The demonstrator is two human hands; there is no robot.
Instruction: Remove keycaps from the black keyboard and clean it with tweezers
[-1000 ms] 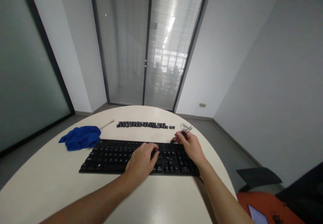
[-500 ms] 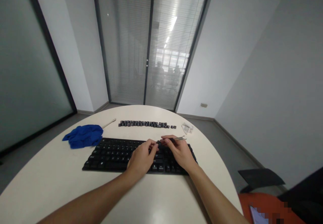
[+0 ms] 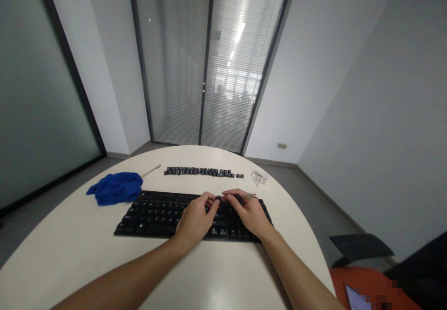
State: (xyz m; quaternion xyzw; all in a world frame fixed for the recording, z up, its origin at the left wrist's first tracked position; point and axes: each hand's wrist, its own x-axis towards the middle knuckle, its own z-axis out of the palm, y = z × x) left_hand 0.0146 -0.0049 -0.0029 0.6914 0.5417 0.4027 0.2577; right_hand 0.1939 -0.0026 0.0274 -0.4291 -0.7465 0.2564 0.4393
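A black keyboard [image 3: 157, 212] lies across the white round table [image 3: 70, 259]. My left hand [image 3: 194, 219] hovers over its right half, fingers curled, thumb and forefinger pinched near a key. Facing it, my right hand [image 3: 247, 211] is closed on a thin metal tool [image 3: 248, 196] whose tip points toward the left fingers. The two hands almost touch above the keys. Behind the keyboard runs a row of several loose black keycaps [image 3: 202, 171].
A crumpled blue cloth [image 3: 115, 187] lies left of the keyboard, with a thin pale stick [image 3: 151, 170] behind it. A small clear plastic bag [image 3: 259, 177] sits at the back right. A dark chair and an orange seat with a phone [image 3: 356, 296] stand to the right.
My right hand came back from the table's far right with the metal tool and met the left hand over the keys. The left fingers rose from flat into a pinch.
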